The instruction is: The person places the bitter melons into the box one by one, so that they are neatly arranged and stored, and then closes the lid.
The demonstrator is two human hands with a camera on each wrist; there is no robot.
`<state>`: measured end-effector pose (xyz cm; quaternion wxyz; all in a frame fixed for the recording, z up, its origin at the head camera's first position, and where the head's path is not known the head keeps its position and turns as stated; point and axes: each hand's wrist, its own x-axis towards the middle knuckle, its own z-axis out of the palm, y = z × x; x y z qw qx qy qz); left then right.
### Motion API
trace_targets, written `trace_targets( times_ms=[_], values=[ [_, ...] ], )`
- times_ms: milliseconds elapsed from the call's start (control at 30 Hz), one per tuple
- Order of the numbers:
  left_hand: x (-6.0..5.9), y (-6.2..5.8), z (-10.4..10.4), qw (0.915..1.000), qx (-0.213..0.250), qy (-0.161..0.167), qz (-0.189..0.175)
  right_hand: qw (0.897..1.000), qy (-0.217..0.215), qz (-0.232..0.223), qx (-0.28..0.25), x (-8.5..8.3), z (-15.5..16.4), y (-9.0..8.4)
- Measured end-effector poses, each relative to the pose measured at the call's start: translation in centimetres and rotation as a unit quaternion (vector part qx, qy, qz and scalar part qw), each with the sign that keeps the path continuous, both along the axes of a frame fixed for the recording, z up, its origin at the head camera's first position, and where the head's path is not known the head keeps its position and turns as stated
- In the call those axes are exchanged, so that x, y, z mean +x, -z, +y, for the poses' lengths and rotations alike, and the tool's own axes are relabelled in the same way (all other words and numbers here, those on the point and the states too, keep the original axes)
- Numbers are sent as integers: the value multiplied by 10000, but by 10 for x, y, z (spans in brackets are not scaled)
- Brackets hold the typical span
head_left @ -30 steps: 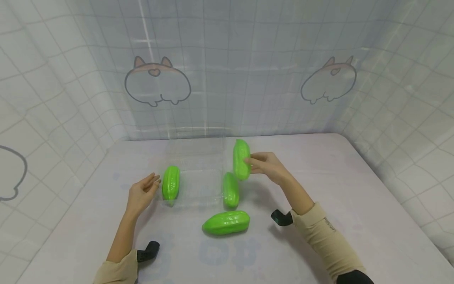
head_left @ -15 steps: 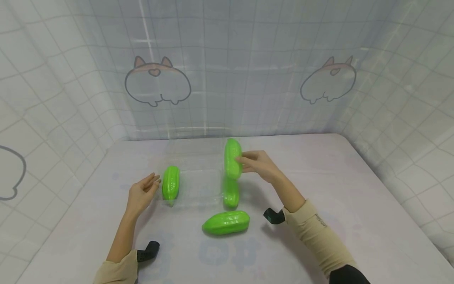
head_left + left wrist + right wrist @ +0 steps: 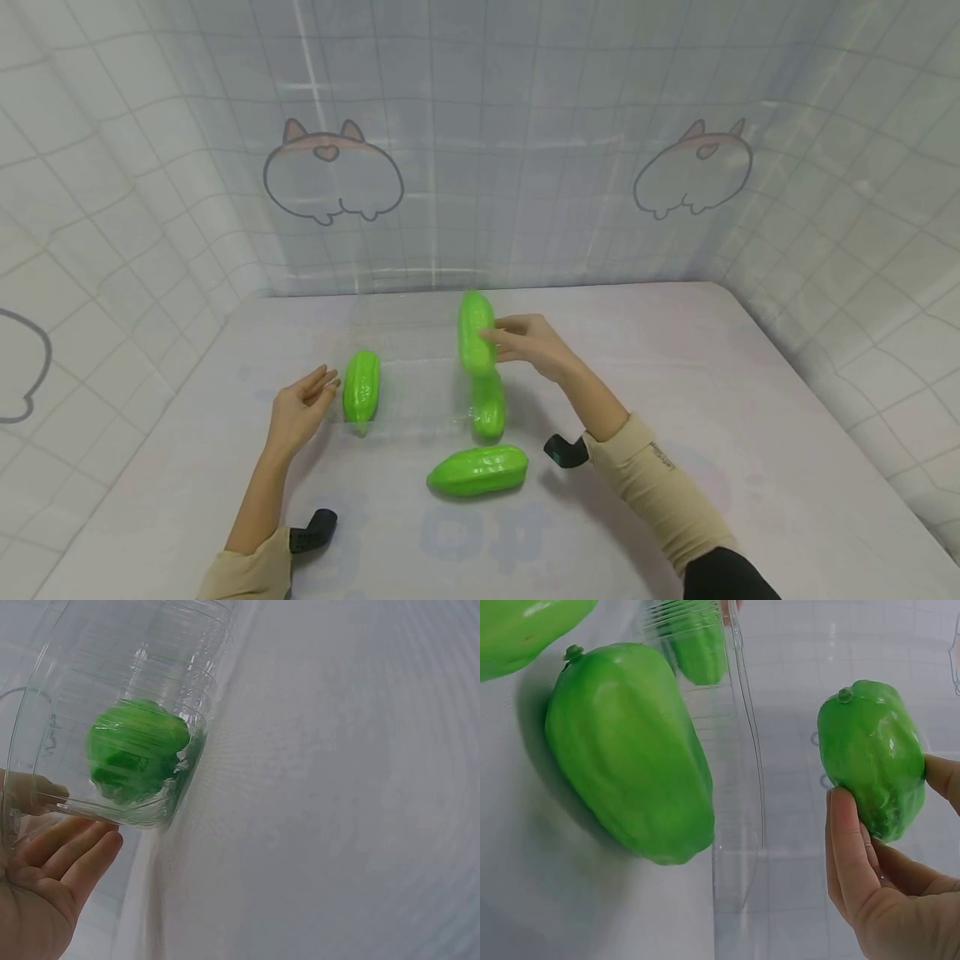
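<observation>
While my right hand (image 3: 528, 343) is pinching 1 green fruit (image 3: 476, 332) | it's drifting left over the clear box (image 3: 408, 367) | left hand (image 3: 300, 408) relaxed, steadying box.

Clear box (image 3: 408, 367) wall betw. hands

Beige long sleeves (image 3: 645, 492), black wrist-mounted cameras (image 3: 566, 450), bare hands

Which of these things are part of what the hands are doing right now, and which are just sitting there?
In hand:
- held green fruit, pinched by right hand
- clear plastic box, left hand against its side
- green fruit in the box

Lying about:
- green fruit beside the box
- nearest green fruit
- table
</observation>
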<state>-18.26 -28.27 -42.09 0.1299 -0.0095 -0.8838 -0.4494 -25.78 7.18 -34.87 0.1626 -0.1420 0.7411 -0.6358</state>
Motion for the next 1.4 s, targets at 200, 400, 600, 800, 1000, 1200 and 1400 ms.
trace_targets(
  times_ms=[200, 400, 600, 800, 1000, 1200, 1400],
  values=[
    [0, 0, 1, 10000, -69, -59, 18, 10000, -38, -55, 26, -3, -9, -1],
    [0, -1, 1, 10000, -38, -47, 36, 9999, -115, -57, 36, -5, -21, -1],
    [0, -1, 0, 9999, -57, -40, 106, 9997, -228, -34, -24, -7, -33, 0],
    [0, 0, 0, 9999, -82, -21, 111, 9996, -255, -109, 29, -10, -42, 6],
    [1, -2, 1, 9999, -56, -14, 92, 9992, -348, -109, 186, -9, -52, 9],
    [1, -3, 1, 9999, -103, -38, 74, 9987, -383, -235, 220, -11, -64, 11],
    [0, -1, 0, 9999, -118, -30, 89, 9985, -374, -267, 282, -17, -75, 16]
  ],
)
